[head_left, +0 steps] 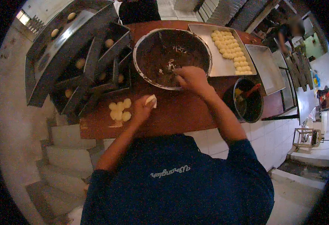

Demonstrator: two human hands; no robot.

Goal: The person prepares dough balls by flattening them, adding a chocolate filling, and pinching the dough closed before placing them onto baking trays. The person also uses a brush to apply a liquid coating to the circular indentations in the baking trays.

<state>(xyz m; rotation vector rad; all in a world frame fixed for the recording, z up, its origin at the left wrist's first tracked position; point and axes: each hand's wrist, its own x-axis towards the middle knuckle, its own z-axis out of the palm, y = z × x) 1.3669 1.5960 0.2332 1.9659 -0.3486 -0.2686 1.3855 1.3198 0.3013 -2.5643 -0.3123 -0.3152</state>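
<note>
My left hand (143, 107) holds a pale, flattened piece of dough (151, 100) above the red-brown table, just beside several round dough pieces (115, 111) lying on the wood. My right hand (190, 78) reaches over the near right part of a large round metal bowl (153, 56) of dark brown filling flecked with white shreds. Its fingers are bent down into the bowl, and whatever they hold is hidden or too small to name.
Stacked dark metal trays (93, 56) with scattered pale balls fill the left. At right are a tray of shaped dough (228, 48), an empty-looking tray (265, 67), a dark pot (243, 101) with a red-handled tool, and another person (284, 37). Steps (67, 150) descend at lower left.
</note>
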